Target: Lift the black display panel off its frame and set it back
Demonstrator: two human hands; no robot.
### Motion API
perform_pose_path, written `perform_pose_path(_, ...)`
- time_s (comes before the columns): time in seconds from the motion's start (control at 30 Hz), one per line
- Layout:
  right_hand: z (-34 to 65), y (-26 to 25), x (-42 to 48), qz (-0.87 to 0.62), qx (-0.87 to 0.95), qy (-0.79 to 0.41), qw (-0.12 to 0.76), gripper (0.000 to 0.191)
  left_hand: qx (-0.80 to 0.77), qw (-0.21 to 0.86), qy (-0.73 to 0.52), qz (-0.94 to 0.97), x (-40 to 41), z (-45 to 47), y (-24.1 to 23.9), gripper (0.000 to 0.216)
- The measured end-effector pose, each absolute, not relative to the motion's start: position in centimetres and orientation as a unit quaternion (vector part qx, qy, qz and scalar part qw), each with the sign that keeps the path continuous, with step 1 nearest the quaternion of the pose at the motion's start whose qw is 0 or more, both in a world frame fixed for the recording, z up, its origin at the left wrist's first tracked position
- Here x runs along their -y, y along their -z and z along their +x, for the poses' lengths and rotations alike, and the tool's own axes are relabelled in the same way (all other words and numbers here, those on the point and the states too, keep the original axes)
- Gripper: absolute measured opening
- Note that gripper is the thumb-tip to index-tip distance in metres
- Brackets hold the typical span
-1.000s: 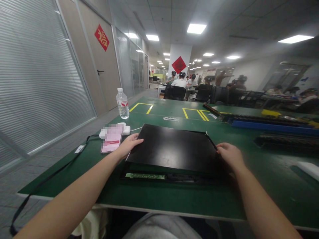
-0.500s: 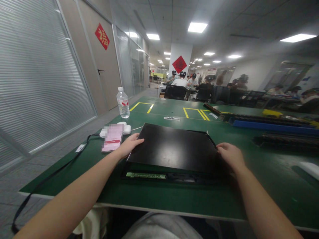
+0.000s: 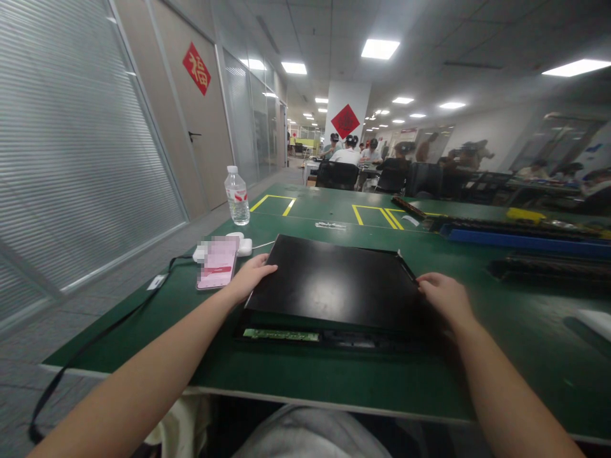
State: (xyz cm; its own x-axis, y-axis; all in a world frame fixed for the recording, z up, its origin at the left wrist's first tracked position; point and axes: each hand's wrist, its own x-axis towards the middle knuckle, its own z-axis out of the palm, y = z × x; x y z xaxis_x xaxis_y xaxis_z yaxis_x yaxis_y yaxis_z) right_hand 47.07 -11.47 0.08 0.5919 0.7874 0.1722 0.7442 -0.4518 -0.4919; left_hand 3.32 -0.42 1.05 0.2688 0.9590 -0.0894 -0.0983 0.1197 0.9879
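A flat, glossy black display panel (image 3: pixel 334 280) lies in front of me, its near edge raised above a dark frame (image 3: pixel 382 342). A narrow green circuit board (image 3: pixel 281 334) shows in the frame's near side. My left hand (image 3: pixel 252 278) grips the panel's left edge, thumb on top and fingers partly hidden beneath. At the right edge, my right hand (image 3: pixel 442 294) is closed in a pinch, with the fingertips partly hidden. A thin strip of the frame shows along the panel's far right corner.
On the green table (image 3: pixel 296 375) stand a water bottle (image 3: pixel 237 197) and, nearer, a phone (image 3: pixel 219 264) beside a white charger (image 3: pixel 244 247). A black strap (image 3: pixel 109 334) hangs over the left edge. Dark strips and a blue tray (image 3: pixel 520 237) lie at right. People (image 3: pixel 346 154) sit farther back.
Both hands keep their hold at the panel's edges, and the panel stays nearly still. The whole view has shifted slightly.
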Motion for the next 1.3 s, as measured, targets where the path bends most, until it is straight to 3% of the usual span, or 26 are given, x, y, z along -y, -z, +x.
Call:
perform_pose_path(0.83,47.23,-0.33,11.44,-0.854,0.429,-0.080,0.284,0.029,-0.393,0.653,-0.432,0.483,0.18,3.18,-1.10,0.045)
perform_pose_path(1.3,47.00,-0.12,11.62,-0.848,0.455,-0.030,0.269,0.028,-0.390,0.641,-0.432,0.500,0.28,3.22,-1.07,0.043)
